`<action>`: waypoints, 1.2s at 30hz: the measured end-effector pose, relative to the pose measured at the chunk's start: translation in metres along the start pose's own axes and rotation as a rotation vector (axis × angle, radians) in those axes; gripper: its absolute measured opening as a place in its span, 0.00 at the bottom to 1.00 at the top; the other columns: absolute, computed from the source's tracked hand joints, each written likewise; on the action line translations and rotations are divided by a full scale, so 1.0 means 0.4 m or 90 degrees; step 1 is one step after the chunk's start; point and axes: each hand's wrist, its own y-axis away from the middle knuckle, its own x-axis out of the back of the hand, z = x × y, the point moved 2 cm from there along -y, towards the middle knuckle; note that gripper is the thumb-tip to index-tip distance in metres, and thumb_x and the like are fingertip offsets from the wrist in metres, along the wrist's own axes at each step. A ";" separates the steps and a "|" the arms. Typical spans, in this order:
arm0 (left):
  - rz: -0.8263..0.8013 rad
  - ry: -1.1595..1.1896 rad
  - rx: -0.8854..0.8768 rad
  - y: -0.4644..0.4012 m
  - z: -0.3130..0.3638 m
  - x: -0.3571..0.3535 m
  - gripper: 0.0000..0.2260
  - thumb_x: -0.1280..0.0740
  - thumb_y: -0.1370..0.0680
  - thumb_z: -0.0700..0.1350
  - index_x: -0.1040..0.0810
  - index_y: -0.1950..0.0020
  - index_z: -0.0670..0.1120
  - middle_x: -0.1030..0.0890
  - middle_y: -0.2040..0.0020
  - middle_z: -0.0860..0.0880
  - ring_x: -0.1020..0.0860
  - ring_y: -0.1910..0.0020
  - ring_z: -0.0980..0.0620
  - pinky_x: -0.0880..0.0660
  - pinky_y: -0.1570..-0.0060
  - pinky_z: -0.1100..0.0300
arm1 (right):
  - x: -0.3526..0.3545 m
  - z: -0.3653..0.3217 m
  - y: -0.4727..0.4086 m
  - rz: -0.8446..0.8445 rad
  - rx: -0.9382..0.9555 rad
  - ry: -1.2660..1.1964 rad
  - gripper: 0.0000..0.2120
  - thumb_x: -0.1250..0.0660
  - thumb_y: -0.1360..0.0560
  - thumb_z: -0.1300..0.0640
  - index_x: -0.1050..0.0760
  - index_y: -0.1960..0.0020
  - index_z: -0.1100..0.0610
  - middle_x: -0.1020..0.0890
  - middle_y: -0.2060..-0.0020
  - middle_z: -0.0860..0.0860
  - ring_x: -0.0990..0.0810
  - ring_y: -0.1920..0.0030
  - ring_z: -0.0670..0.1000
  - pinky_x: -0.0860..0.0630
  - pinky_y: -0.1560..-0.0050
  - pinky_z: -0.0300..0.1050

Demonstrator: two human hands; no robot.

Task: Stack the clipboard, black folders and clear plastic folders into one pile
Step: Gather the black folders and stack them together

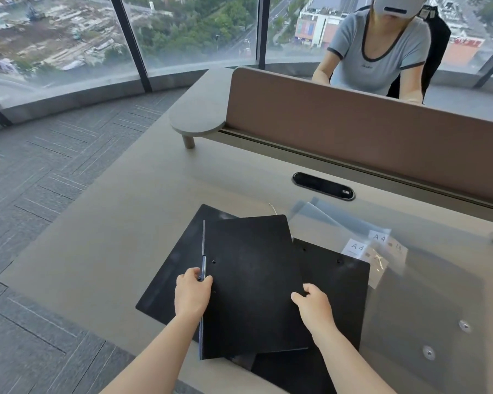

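Between the 2 hands lies the top black board (254,282), a dark sheet with a metal clip rail along its left edge, and both hands have hold of it: the left hand (192,294) grips that left edge with fingers curled over the rail, while the right hand (313,304) pinches the right edge, thumb on top and fingers tucked beneath. Whether this board is the clipboard or a folder cannot be told. Under it and out beyond the left hand, a second black folder (171,268) lies flat at a slant on the grey desk (103,251). Under the right hand and past it, a third black folder (342,285) shows 2 small holes near its far edge and is overlapped by the held board. Farther out from the right hand, the clear plastic folders (362,240) lie loosely fanned, 2 white A4 labels showing, their near part tucked against the third black folder. Beyond both hands sit an oval cable port (323,185) and a brown divider panel (367,132), behind which a second person (379,49) in a grey shirt sits.
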 end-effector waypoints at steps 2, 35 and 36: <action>-0.008 0.026 0.012 -0.004 -0.001 0.002 0.22 0.33 0.22 0.46 0.27 0.28 0.43 0.23 0.34 0.42 0.22 0.40 0.44 0.26 0.43 0.52 | 0.002 -0.001 -0.001 -0.012 -0.005 -0.040 0.05 0.37 0.24 0.61 0.23 0.51 0.54 0.17 0.53 0.55 0.18 0.51 0.58 0.22 0.51 0.52; -0.176 0.328 0.078 0.092 0.052 -0.133 0.15 0.30 0.21 0.39 0.24 0.35 0.44 0.16 0.47 0.43 0.16 0.52 0.44 0.18 0.50 0.46 | 0.187 0.093 0.078 -0.001 0.064 -0.119 0.09 0.39 0.20 0.63 0.28 0.40 0.56 0.23 0.53 0.43 0.26 0.57 0.40 0.29 0.56 0.33; -0.167 0.328 0.082 0.089 0.046 -0.124 0.15 0.31 0.21 0.39 0.24 0.34 0.44 0.16 0.47 0.43 0.16 0.52 0.44 0.19 0.52 0.49 | 0.179 0.089 0.078 -0.015 0.067 -0.088 0.12 0.39 0.20 0.61 0.28 0.37 0.57 0.22 0.52 0.43 0.24 0.55 0.41 0.28 0.54 0.35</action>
